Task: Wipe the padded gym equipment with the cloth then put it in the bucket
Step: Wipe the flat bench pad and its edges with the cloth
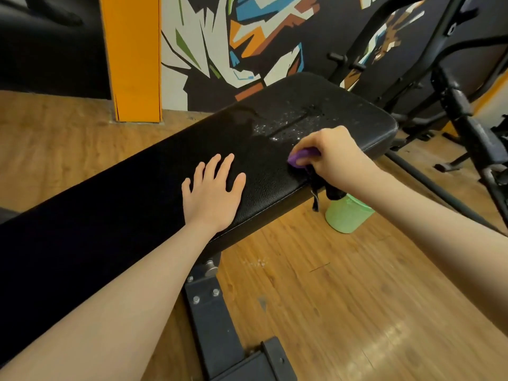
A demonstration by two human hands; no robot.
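Your left hand [213,192] lies flat, fingers spread, on the pad [154,171]; your right hand [334,155] pinches the purple cloth [301,156] at the pad's 3 o'clock edge, the green bucket [347,215] at 5 o'clock below it.

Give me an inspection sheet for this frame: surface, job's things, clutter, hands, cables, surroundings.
Surface: black padded bench, white wet specks near its far end.
Job's things: purple cloth on the pad near the right edge; green bucket on the floor below that edge, partly hidden.
Clutter: dark strap hanging off the bench edge.
Hands: left hand flat on the pad, fingers spread; right hand grips the cloth.
Cables: nothing seen.
Surroundings: wood floor, orange pillar, painted wall, black machine frame at right.
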